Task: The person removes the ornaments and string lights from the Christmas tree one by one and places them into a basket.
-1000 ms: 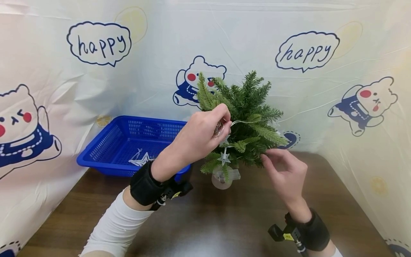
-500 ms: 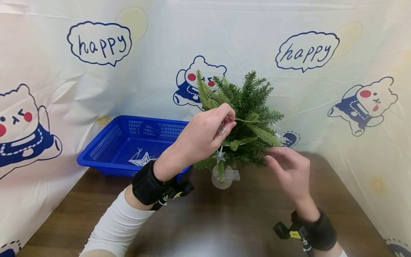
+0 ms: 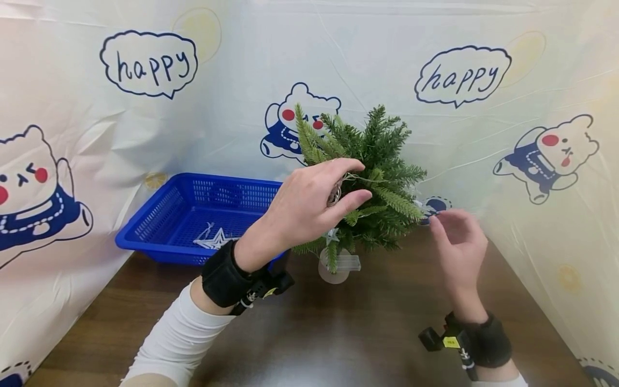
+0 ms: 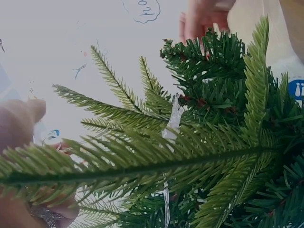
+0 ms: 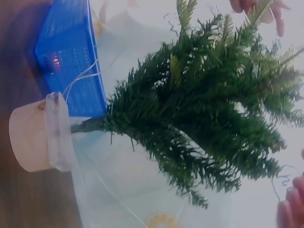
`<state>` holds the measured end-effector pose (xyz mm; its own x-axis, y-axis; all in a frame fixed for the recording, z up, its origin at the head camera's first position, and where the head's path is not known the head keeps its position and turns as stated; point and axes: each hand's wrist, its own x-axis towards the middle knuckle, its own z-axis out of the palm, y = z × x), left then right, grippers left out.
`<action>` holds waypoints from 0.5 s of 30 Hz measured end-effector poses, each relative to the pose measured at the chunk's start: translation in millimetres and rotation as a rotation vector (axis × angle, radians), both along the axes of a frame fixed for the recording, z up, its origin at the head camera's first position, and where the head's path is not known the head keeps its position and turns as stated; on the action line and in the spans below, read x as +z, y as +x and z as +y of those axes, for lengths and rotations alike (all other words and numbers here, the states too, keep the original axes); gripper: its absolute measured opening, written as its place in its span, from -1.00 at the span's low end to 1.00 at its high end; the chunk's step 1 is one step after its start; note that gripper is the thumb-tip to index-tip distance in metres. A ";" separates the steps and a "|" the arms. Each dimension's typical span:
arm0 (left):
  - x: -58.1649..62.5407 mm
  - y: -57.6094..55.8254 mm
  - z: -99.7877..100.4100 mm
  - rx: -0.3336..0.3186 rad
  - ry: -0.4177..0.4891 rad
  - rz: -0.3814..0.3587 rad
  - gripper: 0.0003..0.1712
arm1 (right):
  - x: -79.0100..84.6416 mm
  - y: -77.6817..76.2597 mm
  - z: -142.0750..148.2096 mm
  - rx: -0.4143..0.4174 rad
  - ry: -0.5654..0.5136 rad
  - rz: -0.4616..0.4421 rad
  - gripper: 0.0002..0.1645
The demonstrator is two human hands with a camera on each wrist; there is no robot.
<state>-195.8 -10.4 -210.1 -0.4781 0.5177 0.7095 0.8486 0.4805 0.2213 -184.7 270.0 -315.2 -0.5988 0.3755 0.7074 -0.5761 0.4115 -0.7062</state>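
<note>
A small artificial Christmas tree (image 3: 372, 145) stands in a pale pot (image 5: 31, 137) on the table. My left hand (image 3: 311, 196) is at its front left, holding a coil of clear wire (image 3: 335, 194) in the palm, with thumb and index finger spread apart. From there the wire runs into the branches. A star light (image 3: 331, 235) hangs low in front. On the tree's right, my right hand (image 3: 461, 236) has loosely bent fingers beside another star light (image 3: 425, 206), and nothing shows held in it. A clear plastic box (image 5: 59, 130) sits at the pot, with wire rising from it.
A blue basket (image 3: 145, 244) stands left of the tree, with white star ornaments (image 3: 217, 240) inside. Behind the table (image 3: 358, 333) hangs a printed curtain (image 3: 377, 32) with bears and speech bubbles.
My right hand has moved right and slightly up from the lower branches. My left thumb and index finger have spread apart, and that hand has shifted slightly right.
</note>
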 end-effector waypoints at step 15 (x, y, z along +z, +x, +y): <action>1.0 0.7 2.6 0.032 0.108 0.047 -0.63 | -11.1 -12.9 0.9 0.127 0.084 -0.303 -0.50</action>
<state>-195.1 -7.8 -209.1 -0.4584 0.4220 0.7821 0.8436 0.4834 0.2336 -197.6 270.8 -326.3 -0.8251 0.2321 0.5151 -0.3955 0.4137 -0.8200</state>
